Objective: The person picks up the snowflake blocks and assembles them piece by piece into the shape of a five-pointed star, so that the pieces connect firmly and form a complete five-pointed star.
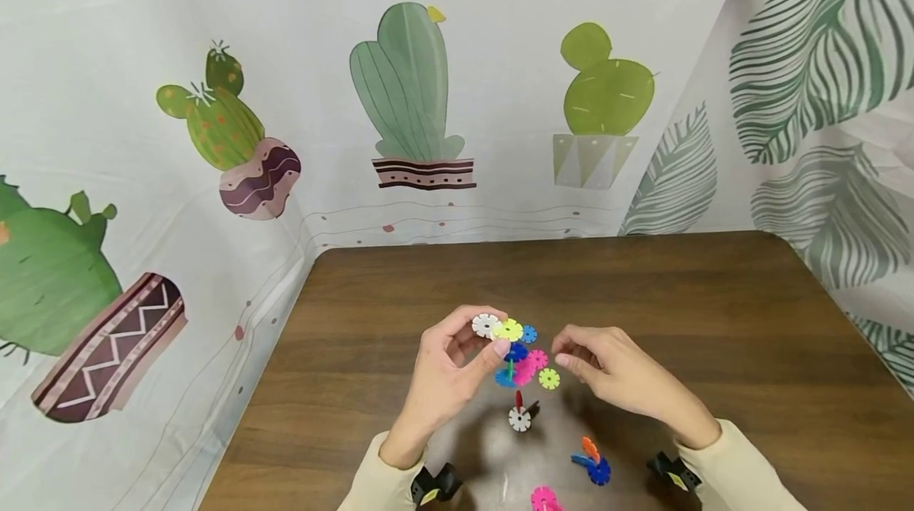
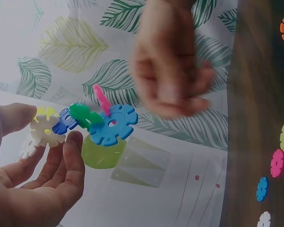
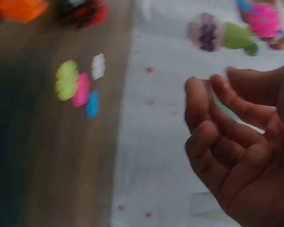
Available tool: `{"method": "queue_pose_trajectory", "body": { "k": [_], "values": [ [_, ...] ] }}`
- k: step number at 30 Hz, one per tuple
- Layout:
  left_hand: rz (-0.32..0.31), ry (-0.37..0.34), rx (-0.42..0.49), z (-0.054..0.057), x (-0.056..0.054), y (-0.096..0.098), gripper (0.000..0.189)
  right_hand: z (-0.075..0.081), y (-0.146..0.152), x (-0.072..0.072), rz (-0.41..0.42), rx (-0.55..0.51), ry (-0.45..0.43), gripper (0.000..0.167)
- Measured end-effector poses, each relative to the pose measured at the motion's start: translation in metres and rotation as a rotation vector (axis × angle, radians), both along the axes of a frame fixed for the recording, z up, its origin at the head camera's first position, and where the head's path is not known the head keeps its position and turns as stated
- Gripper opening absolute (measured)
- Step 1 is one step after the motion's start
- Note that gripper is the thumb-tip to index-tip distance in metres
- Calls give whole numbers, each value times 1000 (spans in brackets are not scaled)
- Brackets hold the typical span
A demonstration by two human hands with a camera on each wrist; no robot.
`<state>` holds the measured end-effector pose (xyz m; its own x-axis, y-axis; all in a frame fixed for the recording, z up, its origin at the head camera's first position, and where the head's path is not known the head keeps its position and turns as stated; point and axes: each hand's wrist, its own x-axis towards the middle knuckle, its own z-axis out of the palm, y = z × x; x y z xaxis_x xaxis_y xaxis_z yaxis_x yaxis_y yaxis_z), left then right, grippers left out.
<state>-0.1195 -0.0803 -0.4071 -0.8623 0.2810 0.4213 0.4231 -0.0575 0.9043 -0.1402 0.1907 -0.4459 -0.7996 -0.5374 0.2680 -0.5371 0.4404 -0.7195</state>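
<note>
My left hand (image 1: 446, 364) pinches a chain of notched plastic discs between thumb and fingers. Nearest the fingertips in the left wrist view are a yellow disc (image 2: 46, 111) and a white disc (image 2: 47, 131). From them run a dark blue disc (image 2: 65, 121), a green disc (image 2: 84, 115), a light blue disc (image 2: 114, 124) and a pink disc (image 2: 101, 98) standing out at the far end. To the right of the chain, my right hand (image 1: 621, 368) hovers over the table, fingers loosely bent and holding nothing; it is blurred in the left wrist view.
Loose on the wooden table (image 1: 343, 392) lie a yellow-green disc (image 1: 549, 378), a pink one (image 3: 80, 90), a blue one (image 3: 92, 104) and a white one (image 3: 98, 66). Closer in are a joined red-and-white piece (image 1: 520, 419), an orange-and-blue cluster (image 1: 598, 470) and a pink piece (image 1: 543, 497).
</note>
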Motion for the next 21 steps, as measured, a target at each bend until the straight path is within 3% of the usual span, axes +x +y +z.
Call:
{"method": "queue_pose_trajectory", "body": {
  "k": [6,10,16,21],
  "values": [
    [-4,-11,5,3,-1,-1,28,-38,3,-19,-18,121,-112,10],
    [4,-26,8,3,0,-2,28,-56,-5,-22,-74,197,-146,10],
    [-9,-13,14,2,1,-1,27,-67,-21,-18,-191,353,-145,21],
    [0,-24,16,3,2,0,27,-67,-24,-13,-190,378,-118,22]
  ]
}}
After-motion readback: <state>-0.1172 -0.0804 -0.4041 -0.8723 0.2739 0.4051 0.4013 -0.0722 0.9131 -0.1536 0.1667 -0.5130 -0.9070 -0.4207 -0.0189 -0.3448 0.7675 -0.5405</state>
